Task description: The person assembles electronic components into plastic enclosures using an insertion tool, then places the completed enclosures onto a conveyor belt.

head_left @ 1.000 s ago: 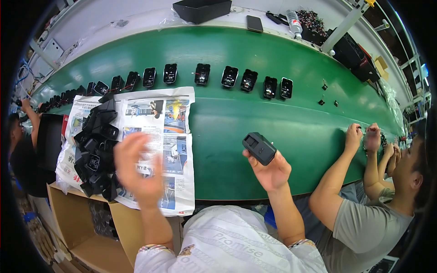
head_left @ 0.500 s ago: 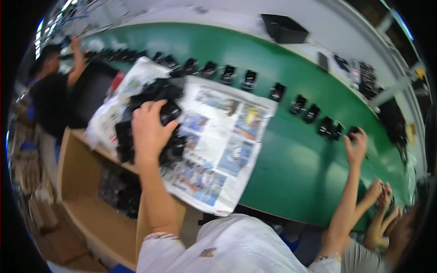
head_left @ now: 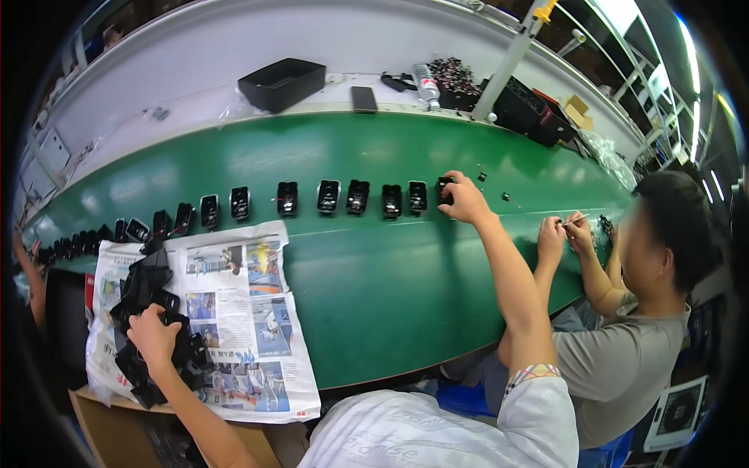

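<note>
My right hand (head_left: 472, 201) has its fingers closed round a black plastic housing (head_left: 445, 189) at the right end of a row on the green table. Beside it, further black housings (head_left: 417, 196) stand spaced apart, the row running off to the far left. At the lower left, my left hand (head_left: 154, 337) rests on a heap of black plastic parts (head_left: 148, 277), its fingers curled on one black plastic part (head_left: 173, 317) there. That part is partly covered by the hand. Beneath the heap lies a spread newspaper (head_left: 234, 327).
A co-worker (head_left: 624, 351) sits at the right, both hands working on something small. Small black bits (head_left: 505, 196) lie beyond my right hand. Along the back ledge are a black bin (head_left: 282, 84), a dark flat slab (head_left: 363, 99) and a bottle (head_left: 426, 84). A cardboard box (head_left: 101, 437) stands below the newspaper.
My view has swung to the right, bringing the co-worker more fully into sight. My right hand, earlier with fingers partly spread at the row's end, is now closed on the housing. My left hand stays at the heap.
</note>
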### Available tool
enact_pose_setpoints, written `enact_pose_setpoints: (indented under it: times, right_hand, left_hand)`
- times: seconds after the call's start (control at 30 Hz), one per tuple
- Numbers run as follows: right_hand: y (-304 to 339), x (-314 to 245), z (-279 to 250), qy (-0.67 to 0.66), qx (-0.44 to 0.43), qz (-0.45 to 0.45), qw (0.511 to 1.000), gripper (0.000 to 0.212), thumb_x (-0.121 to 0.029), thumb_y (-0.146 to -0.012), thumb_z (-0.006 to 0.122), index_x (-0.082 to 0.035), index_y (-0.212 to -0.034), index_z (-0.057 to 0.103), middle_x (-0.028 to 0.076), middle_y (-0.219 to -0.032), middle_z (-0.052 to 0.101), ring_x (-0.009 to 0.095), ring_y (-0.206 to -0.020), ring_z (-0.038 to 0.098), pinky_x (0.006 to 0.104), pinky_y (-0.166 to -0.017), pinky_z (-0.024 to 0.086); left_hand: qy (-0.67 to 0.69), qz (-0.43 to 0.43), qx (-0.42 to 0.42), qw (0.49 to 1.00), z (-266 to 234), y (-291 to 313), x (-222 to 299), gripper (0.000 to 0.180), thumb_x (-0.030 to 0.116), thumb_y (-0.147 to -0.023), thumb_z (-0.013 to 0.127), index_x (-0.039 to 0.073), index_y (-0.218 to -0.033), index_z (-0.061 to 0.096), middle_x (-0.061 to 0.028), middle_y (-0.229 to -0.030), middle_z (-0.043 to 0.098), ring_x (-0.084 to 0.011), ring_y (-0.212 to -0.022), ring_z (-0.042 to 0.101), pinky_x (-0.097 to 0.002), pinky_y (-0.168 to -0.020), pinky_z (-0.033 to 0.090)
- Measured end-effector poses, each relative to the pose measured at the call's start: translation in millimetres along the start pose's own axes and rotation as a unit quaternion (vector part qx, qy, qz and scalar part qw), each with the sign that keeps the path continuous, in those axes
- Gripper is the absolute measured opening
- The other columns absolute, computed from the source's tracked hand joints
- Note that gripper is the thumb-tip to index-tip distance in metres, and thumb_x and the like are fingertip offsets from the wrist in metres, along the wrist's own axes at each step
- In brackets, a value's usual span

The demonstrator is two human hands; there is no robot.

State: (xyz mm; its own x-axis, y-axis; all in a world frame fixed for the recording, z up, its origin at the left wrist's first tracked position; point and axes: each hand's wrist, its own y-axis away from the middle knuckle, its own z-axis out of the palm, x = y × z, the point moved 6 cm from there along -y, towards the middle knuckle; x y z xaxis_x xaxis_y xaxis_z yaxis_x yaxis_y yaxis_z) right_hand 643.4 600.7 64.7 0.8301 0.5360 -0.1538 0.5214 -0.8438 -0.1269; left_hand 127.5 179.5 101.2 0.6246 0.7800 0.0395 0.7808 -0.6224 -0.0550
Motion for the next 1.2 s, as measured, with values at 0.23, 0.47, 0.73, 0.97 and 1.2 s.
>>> enact_pose_setpoints:
  times: [0.23,0.47,0.73,0.97,1.2]
  right_hand:
    - [-2.1,10.1,-49.1,0.098,0.046,0.073,0.991,0.038,-0.027,-0.068,0.079,-0.012,-0.103,0.071,0.012,-0.119,0.063,0.033,-0.111,0.059,0.0434,-0.092,0.05]
    - [27.6,106.4,-8.0,-0.028,0.069,0.201,0.977,0.023,-0.014,-0.069,0.073,-0.011,-0.092,0.073,0.017,-0.092,0.071,0.034,-0.087,0.068,0.0435,-0.079,0.054]
    - [49.4,103.5,10.8,-0.082,0.159,0.315,0.932,0.031,-0.016,-0.069,0.074,-0.006,-0.098,0.069,0.013,-0.086,0.07,0.029,-0.08,0.068,0.0397,-0.077,0.054]
    - [109.5,-35.8,15.7,-0.7,0.192,0.173,0.666,0.028,0.002,-0.081,0.067,0.002,-0.108,0.062,0.005,-0.093,0.063,0.013,-0.086,0.061,0.0279,-0.08,0.053]
    - [169.5,-190.3,-6.2,-0.798,0.009,0.049,0.6,0.019,0.007,-0.08,0.067,0.004,-0.1,0.066,0.013,-0.1,0.063,0.022,-0.094,0.065,0.0288,-0.084,0.053]
  left_hand:
    - [0.061,0.054,0.004,0.997,-7.5,0.0,-4.7,0.026,0.008,-0.068,0.077,0.003,-0.09,0.062,-0.009,-0.08,0.063,-0.0297,-0.088,0.057,-0.0402,-0.079,0.043]
    - [0.399,0.031,0.146,0.905,-41.1,21.1,-14.8,0.018,0.012,-0.095,0.054,0.003,-0.108,0.046,-0.0094,-0.093,0.057,-0.0155,-0.065,0.059,-0.0226,-0.051,0.043]
    - [0.786,0.038,-0.232,0.572,-11.6,121.8,153.4,0.051,0.011,-0.075,0.042,-0.001,-0.124,0.041,-0.0287,-0.098,0.064,-0.0189,-0.04,0.052,-0.0241,-0.035,0.04]
    - [0.778,0.074,-0.448,0.435,37.5,163.3,226.4,0.077,0.014,-0.081,0.059,0.008,-0.149,0.024,-0.0231,-0.12,0.056,-0.0236,-0.061,0.061,-0.0278,-0.054,0.048]
    - [0.7,0.205,-0.318,0.606,36.9,176.7,258.1,0.085,-0.007,-0.075,0.069,0.009,-0.146,0.026,-0.0147,-0.126,0.047,-0.0182,-0.095,0.064,-0.0281,-0.076,0.055]
